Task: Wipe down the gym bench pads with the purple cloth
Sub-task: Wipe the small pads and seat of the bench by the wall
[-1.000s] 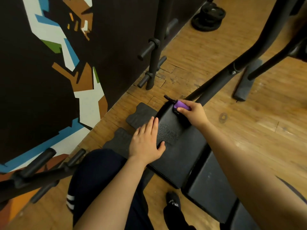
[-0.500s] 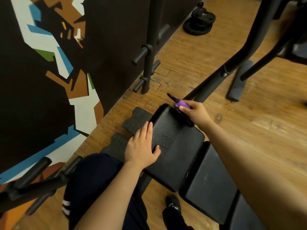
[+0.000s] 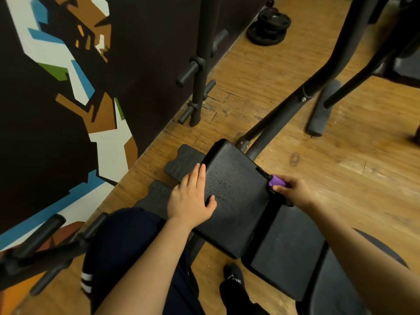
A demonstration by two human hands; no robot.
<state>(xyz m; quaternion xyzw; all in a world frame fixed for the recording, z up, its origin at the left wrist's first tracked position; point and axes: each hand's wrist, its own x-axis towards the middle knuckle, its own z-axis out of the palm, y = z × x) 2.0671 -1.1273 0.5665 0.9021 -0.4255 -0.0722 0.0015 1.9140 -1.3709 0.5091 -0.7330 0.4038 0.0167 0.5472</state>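
Observation:
A black padded bench pad lies in the middle of the head view, with a second black pad behind it toward me. My left hand rests flat on the front pad's left edge, fingers straight. My right hand grips a bunched purple cloth against the right side edge of the front pad, near the gap between the two pads. Most of the cloth is hidden inside the hand.
Black foam mats lie on the wooden floor left of the pad. A black upright post with pegs stands by the painted wall. Bench frame bars run up to the right. Weight plates sit far back. My knee is at lower left.
My right hand with the cloth has slid from the pad's far top end down along its right edge toward me. The left hand has stayed flat on the left edge.

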